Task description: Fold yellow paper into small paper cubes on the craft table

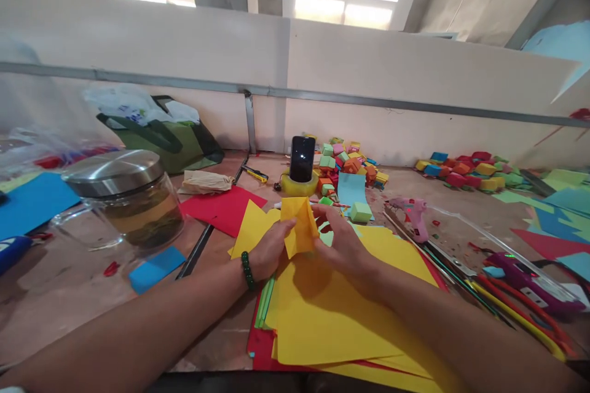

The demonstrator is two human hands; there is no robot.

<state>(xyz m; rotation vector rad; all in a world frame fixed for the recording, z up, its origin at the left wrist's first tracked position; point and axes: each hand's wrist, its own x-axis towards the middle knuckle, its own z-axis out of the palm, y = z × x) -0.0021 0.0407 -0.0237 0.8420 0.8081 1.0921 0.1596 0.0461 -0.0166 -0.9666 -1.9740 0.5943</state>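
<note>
Between my two hands is a piece of folded yellow paper (pixel 297 227), creased into panels and held upright. My left hand (pixel 271 249), with a dark green bead bracelet (pixel 247 270) at the wrist, pinches its left side. The thumb of this hand lies on the paper's face. My right hand (pixel 343 239) grips the right edge with its fingers curled. Beneath both hands lies a stack of yellow sheets (pixel 350 313), with green and red paper showing at its edges. A pale green paper cube (pixel 361 212) sits just beyond my right hand.
A phone (pixel 302 158) stands on a yellow tape roll (pixel 298 185). Colourful paper cubes (pixel 353 166) are heaped behind. A lidded glass mug (pixel 138 209) stands left, near a green bag (pixel 170 138). At right lie a pink glue gun (pixel 415 218), scissors (pixel 525 313) and a purple power strip (pixel 530 282).
</note>
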